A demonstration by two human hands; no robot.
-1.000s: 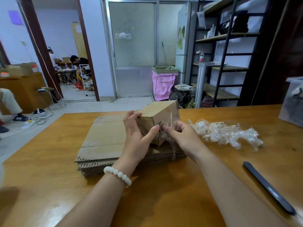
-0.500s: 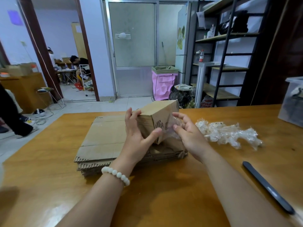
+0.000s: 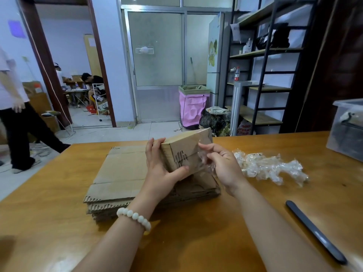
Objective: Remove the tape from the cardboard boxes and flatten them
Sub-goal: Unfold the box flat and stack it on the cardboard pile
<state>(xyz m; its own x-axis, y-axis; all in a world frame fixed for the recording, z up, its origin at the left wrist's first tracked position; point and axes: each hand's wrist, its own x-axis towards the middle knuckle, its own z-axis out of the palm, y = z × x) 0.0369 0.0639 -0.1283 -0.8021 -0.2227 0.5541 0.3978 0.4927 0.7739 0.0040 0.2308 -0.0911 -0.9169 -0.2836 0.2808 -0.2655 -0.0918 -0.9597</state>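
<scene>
Left hand (image 3: 163,169) grips the small box (image 3: 188,148), fingers wrapped on its far-left face, thumb pressed on the near face. Right hand (image 3: 222,165) has its fingers curled, pinching a clear tape strip (image 3: 204,160) that is part-lifted off the box's near face. The box sits tilted over the right end of the flattened stack (image 3: 121,173); can't tell whether its lower edge touches the stack. Main risk, as a judgement: the tape is thin and stretchy, so a sharp or off-axis pull likely snaps it and leaves a sliver stuck along the seam, hard to pick up again. Second: the strip may lift the paper skin off the cardboard instead of releasing cleanly. Third: the left hand's hold is mostly thumb against fingers, so a hard tug toward the right could twist the box loose and drop it on the stack. The loose end could also fold back and stick to the fingers. The wad of peeled tape (image 3: 269,167) lies just beside the right hand on the table (image 3: 196,242). A dark slim tool (image 3: 314,232) lies near the right forearm; an elbow swing could knock it.
</scene>
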